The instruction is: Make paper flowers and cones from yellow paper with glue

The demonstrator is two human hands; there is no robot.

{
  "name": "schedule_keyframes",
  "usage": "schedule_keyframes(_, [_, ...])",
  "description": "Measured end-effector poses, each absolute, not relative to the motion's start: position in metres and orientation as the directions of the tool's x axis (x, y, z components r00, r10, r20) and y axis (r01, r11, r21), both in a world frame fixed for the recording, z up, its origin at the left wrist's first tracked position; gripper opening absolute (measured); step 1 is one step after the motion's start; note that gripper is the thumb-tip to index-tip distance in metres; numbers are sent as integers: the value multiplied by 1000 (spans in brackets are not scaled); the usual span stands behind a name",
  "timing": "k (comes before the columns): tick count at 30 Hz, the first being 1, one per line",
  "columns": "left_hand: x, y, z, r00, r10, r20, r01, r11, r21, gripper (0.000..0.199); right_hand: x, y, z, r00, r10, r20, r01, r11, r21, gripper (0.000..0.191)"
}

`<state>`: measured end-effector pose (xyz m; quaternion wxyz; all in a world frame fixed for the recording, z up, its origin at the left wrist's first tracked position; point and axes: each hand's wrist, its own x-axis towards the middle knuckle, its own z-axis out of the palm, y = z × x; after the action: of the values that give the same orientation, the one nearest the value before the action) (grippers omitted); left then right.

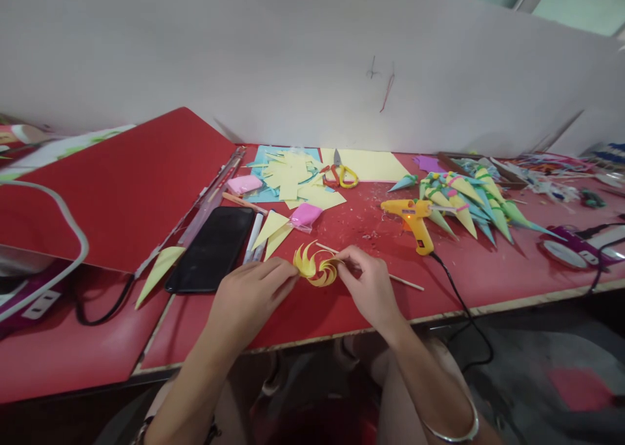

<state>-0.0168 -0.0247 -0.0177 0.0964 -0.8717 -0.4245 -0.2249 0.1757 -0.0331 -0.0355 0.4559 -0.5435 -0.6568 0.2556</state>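
Note:
A fringed strip of yellow paper point(319, 269), its cut tongues curled, is held just above the red table near its front edge. My left hand point(256, 292) pinches its left end between thumb and fingers. At the other end, my right hand point(367, 287) is closed on the paper with thumb and forefinger. A thin wooden stick point(407, 282) lies on the table, partly hidden behind my right hand. Beyond my hands are a pink packet point(306, 216) and cream paper triangles point(272, 229). The yellow glue gun point(414, 222) rests to the right, its small light glowing orange.
Left of my hands lie a black phone point(215, 246) and markers point(252, 237). Scissors point(346, 175) and cut paper strips point(289, 172) sit at the back. Decorated paper cones point(469, 201) are piled at right. A cable point(456, 289) hangs over the table edge.

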Motion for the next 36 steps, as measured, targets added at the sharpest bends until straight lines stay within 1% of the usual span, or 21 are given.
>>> schedule_keyframes(6, [-16,-24,-19,520,736,433,778,-618,115,27,168,-34,-38,36,955,293,460,245,-854,11])
schedule_keyframes(11, [-17,-24,-19,495,766,410,750,-615,244,21,167,-33,-42,45,966,255,399,216,-891,8])
schedule_keyframes(14, [-18,-23,-20,492,772,402,725,-620,302,19,166,-34,-41,52,969,243,409,201,-890,7])
schedule_keyframes(21, [-19,-20,-20,511,790,338,692,-611,384,15,164,-36,-37,27,964,266,522,213,-826,9])
schedule_keyframes(26, [-16,-19,-16,498,788,361,644,-615,455,12,164,-35,-36,-49,965,256,531,242,-812,10])
schedule_keyframes(30, [-15,-18,-15,489,797,356,621,-604,499,14,163,-36,-35,-115,956,271,524,291,-801,10])
schedule_keyframes(33, [-17,-16,-19,499,798,338,613,-601,513,13,163,-36,-34,-117,958,261,484,285,-828,9])
schedule_keyframes(36, [-20,-14,-23,524,784,333,602,-618,505,12,163,-35,-34,-110,956,273,493,291,-820,9])
